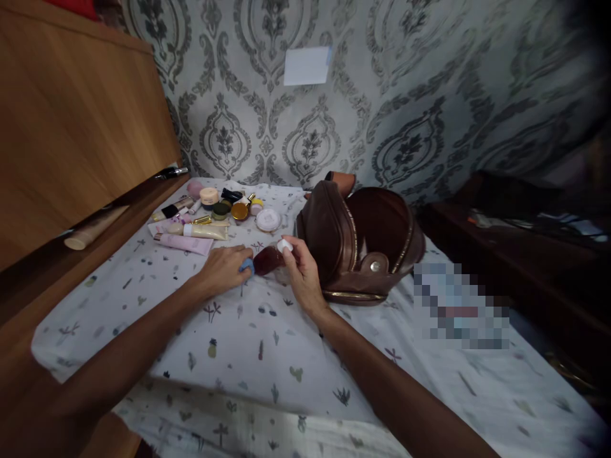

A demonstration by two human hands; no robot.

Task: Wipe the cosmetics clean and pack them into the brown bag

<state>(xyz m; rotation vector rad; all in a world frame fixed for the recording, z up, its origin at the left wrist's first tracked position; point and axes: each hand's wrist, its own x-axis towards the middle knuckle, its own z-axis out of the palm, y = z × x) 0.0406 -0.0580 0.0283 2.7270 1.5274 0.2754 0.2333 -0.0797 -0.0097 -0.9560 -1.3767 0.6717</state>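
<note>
My left hand point(223, 270) is closed around a small crumpled blue cloth point(247, 266); most of it is hidden in the fingers. The cloth meets one end of a dark red bottle point(267, 261), which lies tilted above the printed sheet. At the bottle's other end is a white cap point(284, 245), pinched in the fingers of my right hand point(304, 273). Just right of that hand stands a brown leather bag point(329, 235), its zip undone and its dark inside showing. Beyond my left hand lies a pink tube point(184, 243).
Behind the hands several cosmetics lie grouped, among them a round white compact point(268, 219), a cream tube point(205, 231) and a peach-lidded jar point(209, 198). A wooden cabinet point(81, 108) borders the left. Patterned wallpaper rises behind. A blurred-out item point(461, 308) rests at right.
</note>
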